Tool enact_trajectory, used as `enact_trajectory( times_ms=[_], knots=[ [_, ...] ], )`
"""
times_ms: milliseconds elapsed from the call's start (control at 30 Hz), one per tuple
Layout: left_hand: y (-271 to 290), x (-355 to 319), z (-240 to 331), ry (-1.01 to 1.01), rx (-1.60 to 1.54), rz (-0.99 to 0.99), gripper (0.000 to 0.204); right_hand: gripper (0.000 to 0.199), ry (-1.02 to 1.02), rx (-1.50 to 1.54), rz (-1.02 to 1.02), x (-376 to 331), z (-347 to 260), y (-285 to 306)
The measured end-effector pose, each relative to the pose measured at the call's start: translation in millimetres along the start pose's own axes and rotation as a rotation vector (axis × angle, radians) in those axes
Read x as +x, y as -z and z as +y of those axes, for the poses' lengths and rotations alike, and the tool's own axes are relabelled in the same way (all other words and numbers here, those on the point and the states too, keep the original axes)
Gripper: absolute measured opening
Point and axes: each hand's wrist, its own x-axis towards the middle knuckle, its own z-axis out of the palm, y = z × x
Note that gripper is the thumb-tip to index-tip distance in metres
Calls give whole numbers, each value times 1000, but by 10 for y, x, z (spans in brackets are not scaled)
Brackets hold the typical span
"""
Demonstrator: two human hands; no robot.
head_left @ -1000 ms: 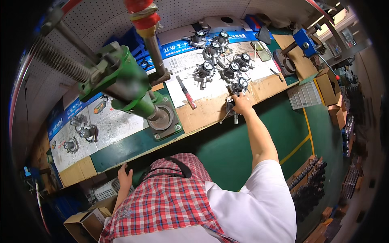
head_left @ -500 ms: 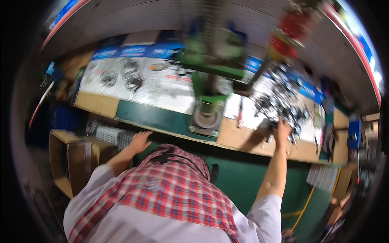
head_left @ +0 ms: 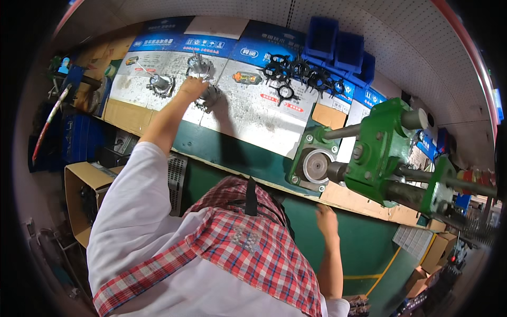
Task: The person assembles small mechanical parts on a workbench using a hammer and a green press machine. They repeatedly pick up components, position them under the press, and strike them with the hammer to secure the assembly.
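Note:
My left hand (head_left: pixel 194 89) reaches far over the bench, its fingers bent around a round silver metal housing (head_left: pixel 207 100). A second silver housing (head_left: pixel 199 64) stands just behind that hand. To its left is another housing (head_left: pixel 161 84) with a thin rod sticking out. My right hand (head_left: pixel 327 219) hangs low by the bench's front edge, fingers curled in; what they hold, if anything, cannot be made out. The green press (head_left: pixel 377 150) rises on the right, its round base plate (head_left: pixel 318 166) nearest to my right hand.
Several black ring-shaped brackets (head_left: pixel 285 93) lie at the back of the bench, before stacked blue bins (head_left: pixel 338 50). Printed cardboard (head_left: pixel 253 121) covers the top. An open carton (head_left: pixel 87 182) stands at lower left, a grey crate (head_left: pixel 414 242) at lower right.
The view has swung left. My left hand has gone from the bench's front edge up to the silver housings. My right hand has drawn back from the pile of small metal parts.

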Motion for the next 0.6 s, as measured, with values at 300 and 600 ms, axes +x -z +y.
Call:
enact_trajectory(
  times_ms=[300,600],
  knots=[
    [461,-685,911,-111,-518,-58,55,28,17,-101,-80,2267,-2009,-377],
    [469,-1370,2107,-223,-799,92,60,33,-293,-15,413,3598,-2303,-736]
  ],
)
